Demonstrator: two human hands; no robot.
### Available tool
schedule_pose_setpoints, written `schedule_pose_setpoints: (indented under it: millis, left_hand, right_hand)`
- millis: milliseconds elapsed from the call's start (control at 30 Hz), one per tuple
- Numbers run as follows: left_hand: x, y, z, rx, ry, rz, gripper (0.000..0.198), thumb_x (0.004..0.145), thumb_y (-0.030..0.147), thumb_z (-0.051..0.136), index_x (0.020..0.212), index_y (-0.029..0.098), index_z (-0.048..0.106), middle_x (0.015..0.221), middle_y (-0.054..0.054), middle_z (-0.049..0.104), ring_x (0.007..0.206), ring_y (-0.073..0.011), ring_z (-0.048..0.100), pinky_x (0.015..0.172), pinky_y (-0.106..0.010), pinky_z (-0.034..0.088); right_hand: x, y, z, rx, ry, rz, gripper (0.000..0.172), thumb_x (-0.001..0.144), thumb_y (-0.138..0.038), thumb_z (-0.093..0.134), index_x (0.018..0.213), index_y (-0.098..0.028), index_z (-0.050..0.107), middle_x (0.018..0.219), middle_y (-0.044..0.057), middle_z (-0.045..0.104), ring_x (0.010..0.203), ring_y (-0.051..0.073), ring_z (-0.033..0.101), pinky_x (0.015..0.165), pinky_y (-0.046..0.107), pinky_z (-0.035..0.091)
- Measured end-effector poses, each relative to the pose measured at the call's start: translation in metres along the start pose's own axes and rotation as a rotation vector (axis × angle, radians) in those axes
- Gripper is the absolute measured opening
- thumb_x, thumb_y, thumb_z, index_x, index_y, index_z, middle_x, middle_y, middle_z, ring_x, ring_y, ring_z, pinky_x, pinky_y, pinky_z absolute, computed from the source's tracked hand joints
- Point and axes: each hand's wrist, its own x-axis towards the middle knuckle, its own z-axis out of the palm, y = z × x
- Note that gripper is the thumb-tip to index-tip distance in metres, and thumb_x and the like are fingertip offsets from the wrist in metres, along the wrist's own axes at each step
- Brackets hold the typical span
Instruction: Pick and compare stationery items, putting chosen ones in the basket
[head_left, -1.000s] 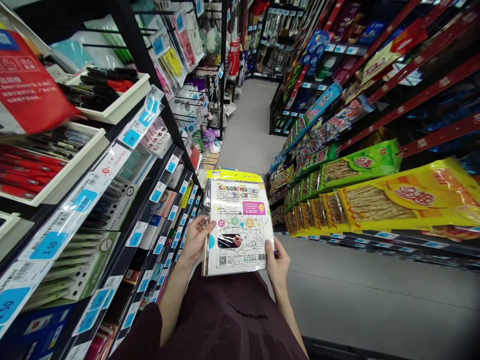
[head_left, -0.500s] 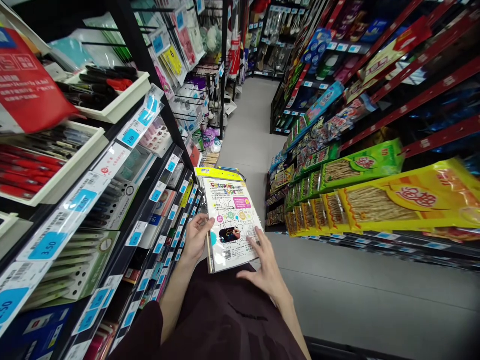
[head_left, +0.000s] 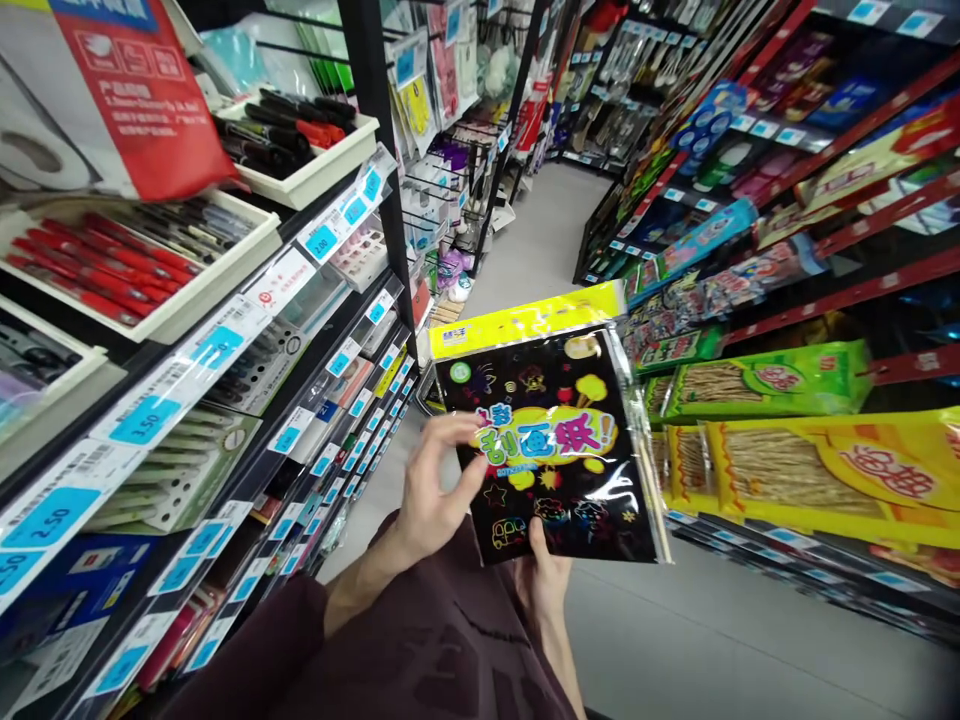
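A pack of scratch-art paper [head_left: 540, 500] in a clear plastic sleeve faces me, its front black with bright lettering and drawings. Its header strip [head_left: 525, 318] is yellow, and a thin wooden stick [head_left: 651, 490] lies along the right side. My right hand [head_left: 544, 585] grips the bottom edge, thumb on the front and the other fingers hidden behind. At the pack's left side is my left hand [head_left: 439, 490], thumb and forefinger apart in a curve over the front; whether they touch the sleeve I cannot tell.
On the left, a shelf holds trays of red pens [head_left: 105, 260] and black markers [head_left: 281, 130], with a price rail [head_left: 217, 345] below. At right hang yellow snack packs [head_left: 817, 470] and green ones [head_left: 772, 380]. A grey-floored aisle [head_left: 562, 220] runs ahead between the racks.
The pack has been turned over from its white printed back to its black front and sits further right. My right hand has moved under the bottom edge; my left hand has loosened.
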Motion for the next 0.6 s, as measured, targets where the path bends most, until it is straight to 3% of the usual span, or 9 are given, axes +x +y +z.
schedule_pose_setpoints:
  millis: [67, 133, 233, 367, 600]
  left_hand:
    - [0.008, -0.009, -0.004, 0.053, 0.165, 0.060, 0.051, 0.071, 0.018, 0.079, 0.119, 0.024, 0.060, 0.139, -0.009, 0.050, 0.133, -0.0285, 0.044, 0.111, -0.038, 0.038]
    - [0.014, -0.021, -0.007, -0.020, 0.071, -0.034, 0.063, 0.072, 0.021, 0.079, 0.129, 0.025, 0.052, 0.142, -0.009, 0.048, 0.133, -0.0277, 0.044, 0.107, -0.038, 0.043]
    - [0.016, -0.034, -0.007, -0.172, -0.160, -0.187, 0.046, 0.084, 0.027, 0.069, 0.126, 0.021, 0.051, 0.127, -0.010, 0.061, 0.113, -0.0240, 0.061, 0.091, -0.035, 0.052]
    - [0.012, -0.041, -0.005, -0.201, -0.132, -0.191, 0.032, 0.087, 0.028, 0.065, 0.116, 0.017, 0.055, 0.110, -0.008, 0.069, 0.095, -0.0190, 0.066, 0.084, -0.030, 0.052]
    - [0.014, -0.041, -0.009, -0.241, -0.138, -0.201, 0.034, 0.083, 0.026, 0.069, 0.113, 0.017, 0.056, 0.107, -0.008, 0.070, 0.096, -0.0193, 0.067, 0.084, -0.028, 0.052]
  right_hand:
    - [-0.004, -0.007, 0.000, 0.085, 0.008, 0.031, 0.086, 0.076, -0.047, 0.077, 0.148, -0.027, 0.035, 0.131, 0.012, 0.058, 0.109, 0.028, 0.062, 0.091, 0.047, 0.055]
    - [-0.006, -0.012, -0.002, 0.128, 0.003, 0.037, 0.088, 0.075, -0.044, 0.078, 0.149, -0.029, 0.033, 0.133, 0.011, 0.057, 0.114, 0.028, 0.060, 0.092, 0.046, 0.054]
    - [-0.008, -0.015, -0.003, 0.164, -0.024, 0.050, 0.085, 0.078, -0.040, 0.078, 0.149, -0.029, 0.033, 0.133, 0.009, 0.057, 0.117, 0.027, 0.058, 0.094, 0.045, 0.053]
    - [-0.011, -0.015, 0.000, 0.156, -0.026, 0.019, 0.078, 0.079, -0.036, 0.078, 0.146, -0.026, 0.039, 0.131, 0.010, 0.059, 0.117, 0.027, 0.058, 0.096, 0.044, 0.051]
    - [-0.014, -0.022, 0.007, 0.138, -0.038, -0.017, 0.072, 0.082, -0.032, 0.075, 0.145, -0.027, 0.040, 0.135, 0.009, 0.056, 0.119, 0.025, 0.057, 0.100, 0.043, 0.050]
